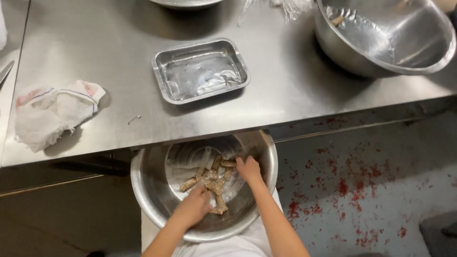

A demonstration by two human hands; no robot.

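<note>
I see both hands in shiny round steel bowl [147,190]: left hand [193,207] grip clasps crumbed stick [218,205]; right hand [248,169] grip touches sticks, closure unclear.

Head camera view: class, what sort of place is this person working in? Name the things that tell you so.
Probably a commercial kitchen or food-prep room. A stainless steel worktable carries a foil tray and a large steel mixing bowl, and both hands reach into another steel bowl holding breaded sticks.
</note>
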